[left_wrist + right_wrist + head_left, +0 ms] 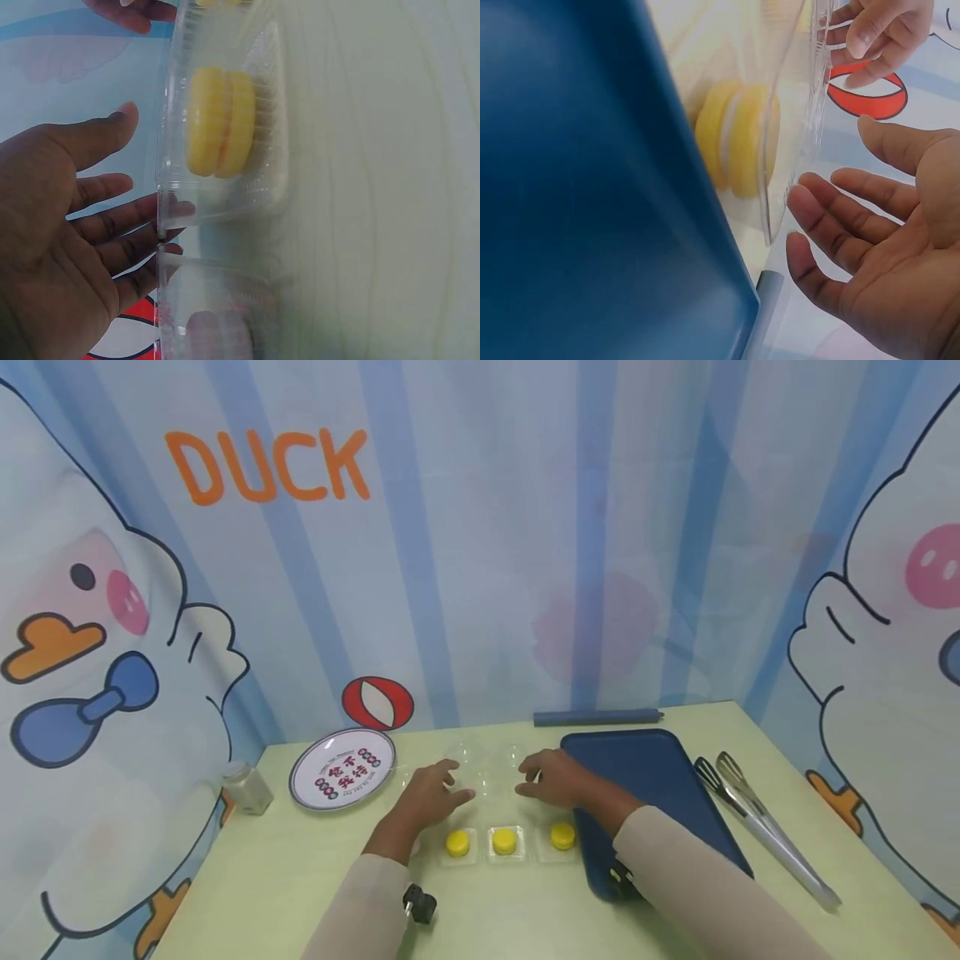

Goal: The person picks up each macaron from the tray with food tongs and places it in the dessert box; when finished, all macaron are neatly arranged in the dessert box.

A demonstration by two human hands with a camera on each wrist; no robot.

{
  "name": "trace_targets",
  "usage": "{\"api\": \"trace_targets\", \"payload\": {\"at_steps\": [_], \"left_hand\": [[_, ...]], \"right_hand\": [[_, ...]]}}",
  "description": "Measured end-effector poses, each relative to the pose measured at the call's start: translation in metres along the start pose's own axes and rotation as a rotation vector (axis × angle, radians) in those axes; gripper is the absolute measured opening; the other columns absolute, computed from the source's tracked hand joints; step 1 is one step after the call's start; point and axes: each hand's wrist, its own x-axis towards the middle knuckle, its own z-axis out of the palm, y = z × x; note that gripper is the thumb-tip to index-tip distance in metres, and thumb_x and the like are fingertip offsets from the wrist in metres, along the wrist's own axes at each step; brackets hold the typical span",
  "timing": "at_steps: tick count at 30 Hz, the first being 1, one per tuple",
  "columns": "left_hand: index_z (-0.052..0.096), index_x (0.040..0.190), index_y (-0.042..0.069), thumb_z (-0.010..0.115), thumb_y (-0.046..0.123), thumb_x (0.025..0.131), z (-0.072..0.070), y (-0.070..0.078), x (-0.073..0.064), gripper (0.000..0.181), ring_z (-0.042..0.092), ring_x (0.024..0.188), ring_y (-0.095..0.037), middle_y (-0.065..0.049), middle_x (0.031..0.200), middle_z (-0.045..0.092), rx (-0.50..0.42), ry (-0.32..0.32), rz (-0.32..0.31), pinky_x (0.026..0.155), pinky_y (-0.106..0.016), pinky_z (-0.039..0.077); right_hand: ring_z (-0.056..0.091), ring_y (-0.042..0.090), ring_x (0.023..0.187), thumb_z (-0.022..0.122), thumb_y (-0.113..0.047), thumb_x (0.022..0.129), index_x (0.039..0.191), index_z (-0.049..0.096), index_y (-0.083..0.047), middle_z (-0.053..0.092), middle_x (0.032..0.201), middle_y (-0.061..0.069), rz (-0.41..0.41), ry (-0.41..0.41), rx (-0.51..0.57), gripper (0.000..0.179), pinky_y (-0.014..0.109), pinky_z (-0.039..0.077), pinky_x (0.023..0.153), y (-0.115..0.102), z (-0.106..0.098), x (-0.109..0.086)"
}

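Note:
In the head view, three yellow macarons stand in a row, each in a small clear plastic box: a left one (pixel 457 843), a middle one (pixel 504 841) and a right one (pixel 562 836). Beyond that row, my left hand (pixel 431 795) and right hand (pixel 553 778) face each other, fingers loosely bent and nothing gripped. Between and behind them lie faint clear plastic pieces (pixel 467 752). The left wrist view has my left fingers beside a clear box (pixel 274 150); a pinkish macaron (pixel 217 336) sits in the box below. My right fingertips are close to a clear box wall (pixel 769 202).
A dark blue tray (pixel 637 752) lies under the right forearm, with metal tongs (pixel 780 839) to its right. Behind the tray is a blue-grey tube (pixel 597 717). On the left stand a printed plate (pixel 307 772) and a small jar (pixel 247 788). A duck-print curtain (pixel 480 527) backs the table.

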Motion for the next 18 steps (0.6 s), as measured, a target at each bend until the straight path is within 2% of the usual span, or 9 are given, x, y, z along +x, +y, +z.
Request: {"api": "trace_targets", "payload": {"at_steps": [5, 10, 18], "left_hand": [[0.058, 0.153, 0.006, 0.081, 0.032, 0.1, 0.001, -0.003, 0.001, 0.064, 0.074, 0.12, -0.037, -0.02, 0.139, 0.073, -0.019, -0.026, -0.026, 0.106, -0.054, 0.062], [0.058, 0.153, 0.006, 0.081, 0.03, 0.099, 0.003, -0.003, 0.003, 0.063, 0.074, 0.121, -0.036, -0.019, 0.139, 0.073, -0.023, -0.025, -0.03, 0.105, -0.053, 0.062], [0.06, 0.151, 0.005, 0.081, 0.028, 0.1, 0.005, -0.003, 0.004, 0.06, 0.074, 0.121, -0.036, -0.019, 0.137, 0.073, -0.054, -0.006, -0.041, 0.104, -0.052, 0.063]], "right_hand": [[0.079, 0.034, 0.102, 0.078, -0.023, 0.101, 0.131, 0.073, 0.008, 0.082, 0.112, 0.017, 0.021, -0.007, 0.028, 0.044, 0.045, 0.066, 0.091, 0.001, 0.007, 0.009], [0.078, 0.036, 0.11, 0.075, -0.025, 0.103, 0.135, 0.071, 0.007, 0.081, 0.116, 0.017, 0.05, -0.053, 0.062, 0.045, 0.046, 0.065, 0.095, 0.006, 0.013, 0.014], [0.078, 0.036, 0.113, 0.074, -0.026, 0.104, 0.138, 0.07, 0.007, 0.081, 0.12, 0.017, 0.075, -0.059, 0.085, 0.047, 0.047, 0.065, 0.097, 0.008, 0.018, 0.016]]}}
